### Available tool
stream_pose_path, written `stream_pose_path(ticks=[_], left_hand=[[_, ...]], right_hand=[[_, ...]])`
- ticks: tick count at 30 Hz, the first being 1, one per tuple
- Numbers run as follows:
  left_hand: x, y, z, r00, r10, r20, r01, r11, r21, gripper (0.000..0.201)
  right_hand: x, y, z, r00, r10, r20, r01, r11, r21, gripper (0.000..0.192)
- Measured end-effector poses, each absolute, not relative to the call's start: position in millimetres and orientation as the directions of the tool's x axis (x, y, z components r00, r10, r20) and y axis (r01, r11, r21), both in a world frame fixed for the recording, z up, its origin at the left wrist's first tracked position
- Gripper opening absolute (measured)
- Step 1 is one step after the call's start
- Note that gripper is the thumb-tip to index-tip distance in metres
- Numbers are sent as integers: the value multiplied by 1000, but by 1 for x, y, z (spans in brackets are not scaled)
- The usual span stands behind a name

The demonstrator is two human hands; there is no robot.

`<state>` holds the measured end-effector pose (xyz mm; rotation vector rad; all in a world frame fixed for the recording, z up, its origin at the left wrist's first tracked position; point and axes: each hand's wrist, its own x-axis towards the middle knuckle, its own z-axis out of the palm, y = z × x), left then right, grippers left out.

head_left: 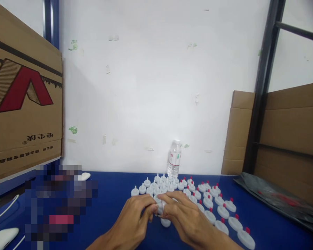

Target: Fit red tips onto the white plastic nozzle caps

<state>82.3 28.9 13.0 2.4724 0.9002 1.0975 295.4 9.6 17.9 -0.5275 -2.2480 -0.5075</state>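
Observation:
My left hand (pixel 134 218) and my right hand (pixel 190 216) meet near the table's front middle. Their fingers are closed around a translucent white round piece (pixel 160 207), which they partly cover. Just below it, a similar white round piece (pixel 166 222) lies on the table. Beyond my hands stand several white round nozzle caps (pixel 142 188) with bare pointed tips. To the right, nozzle caps with red tips (pixel 235 222) sit in slanting rows, some of them hidden behind my right hand.
A clear water bottle (pixel 174 159) stands at the back of the blue table (pixel 112 189), against the white wall. Dark plastic bags (pixel 279 199) lie at right. Cardboard (pixel 26 90) flanks the left; white cables and a blurred area occupy the left table.

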Motion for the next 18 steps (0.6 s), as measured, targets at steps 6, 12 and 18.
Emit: stream_pose_path(ticks=[6, 12, 18], left_hand=[[73, 39, 26, 546, 644, 536, 589, -750, 302, 26], [47, 69, 25, 398, 747, 532, 796, -570, 205, 33], [34, 85, 11, 387, 768, 511, 813, -545, 203, 37]], right_hand=[[304, 20, 30, -663, 425, 617, 626, 766, 145, 26], [340, 46, 38, -471, 644, 603, 803, 595, -9, 36], [364, 61, 33, -409, 748, 523, 833, 540, -120, 35]])
